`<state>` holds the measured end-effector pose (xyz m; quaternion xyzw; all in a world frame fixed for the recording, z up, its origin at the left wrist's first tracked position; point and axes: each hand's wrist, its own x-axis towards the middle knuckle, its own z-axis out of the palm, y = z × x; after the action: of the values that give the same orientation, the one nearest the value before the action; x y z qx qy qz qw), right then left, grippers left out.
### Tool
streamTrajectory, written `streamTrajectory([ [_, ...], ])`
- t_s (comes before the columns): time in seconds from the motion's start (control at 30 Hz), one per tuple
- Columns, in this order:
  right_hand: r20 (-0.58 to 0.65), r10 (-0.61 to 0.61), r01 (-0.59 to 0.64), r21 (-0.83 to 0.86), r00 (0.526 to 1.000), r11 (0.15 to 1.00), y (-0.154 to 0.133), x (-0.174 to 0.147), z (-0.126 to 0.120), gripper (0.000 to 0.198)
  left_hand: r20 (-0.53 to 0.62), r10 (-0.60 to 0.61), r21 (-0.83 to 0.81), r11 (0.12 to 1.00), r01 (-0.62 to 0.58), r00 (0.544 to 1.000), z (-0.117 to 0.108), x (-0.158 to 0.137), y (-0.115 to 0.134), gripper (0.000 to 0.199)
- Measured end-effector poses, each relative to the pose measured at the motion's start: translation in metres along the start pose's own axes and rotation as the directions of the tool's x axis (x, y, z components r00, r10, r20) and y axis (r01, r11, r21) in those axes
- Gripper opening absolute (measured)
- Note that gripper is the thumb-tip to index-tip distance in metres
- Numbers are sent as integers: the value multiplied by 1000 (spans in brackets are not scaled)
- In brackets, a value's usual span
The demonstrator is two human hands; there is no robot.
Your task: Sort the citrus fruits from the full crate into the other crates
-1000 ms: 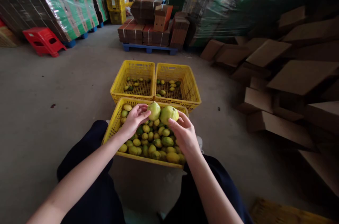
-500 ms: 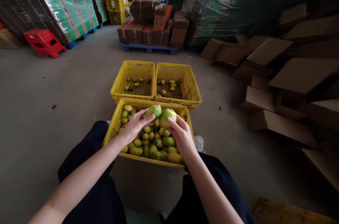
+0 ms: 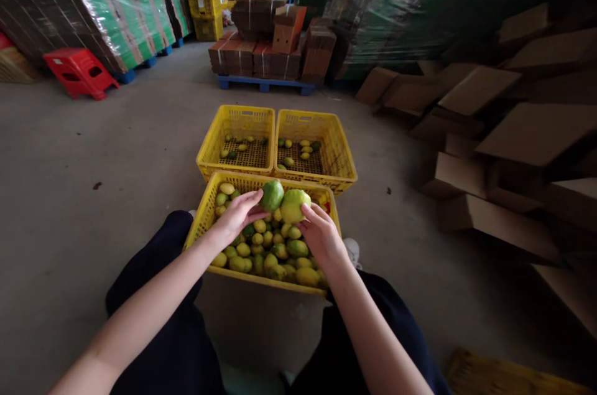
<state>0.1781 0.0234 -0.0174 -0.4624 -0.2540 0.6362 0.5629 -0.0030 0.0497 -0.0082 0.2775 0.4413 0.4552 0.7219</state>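
Note:
My left hand [image 3: 240, 214] is closed on a dark green lemon [image 3: 272, 195]. A larger yellow-green lemon [image 3: 295, 206] is gripped by my right hand [image 3: 323, 234], side by side with the green one. Both fruits are held above the near yellow crate [image 3: 268, 283], which is well filled with yellow and green lemons [image 3: 280, 252]. Just behind it stand two more yellow crates, a left one [image 3: 204, 152] and a right one [image 3: 342, 155], each with several lemons scattered over its slatted bottom.
Opened cardboard boxes [image 3: 494, 214] lie heaped on the right. Flattened cartons [image 3: 275, 62] are stacked on a blue pallet [image 3: 263, 85] ahead. A red stool [image 3: 80, 71] stands at the left by wrapped green stacks [image 3: 116, 3]. My legs flank the near crate.
Both lemons have been turned in my fingers. My left fingertips have shifted to the green lemon's left side, showing more of its skin. The crates stay in place.

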Motion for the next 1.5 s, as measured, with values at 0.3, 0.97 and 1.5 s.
streamTrajectory([
  [0.3, 78, 7, -8, 12, 997, 1000, -2, -2, 2, 35, -40, 101, 39, 994, -100, 994, 1, 0, 2, 13],
  [0.97, -4, 41, -40, 114, 999, 993, 3, 2, 5, 37, -37, 77, 28, 997, -76, 996, -1, 1, -11, 12],
  [1.5, 52, 57, -61, 87, 997, 994, 1, 1, 3, 31, 31, 77, 7, 997, -77, 997, 1, -1, -5, 26],
])
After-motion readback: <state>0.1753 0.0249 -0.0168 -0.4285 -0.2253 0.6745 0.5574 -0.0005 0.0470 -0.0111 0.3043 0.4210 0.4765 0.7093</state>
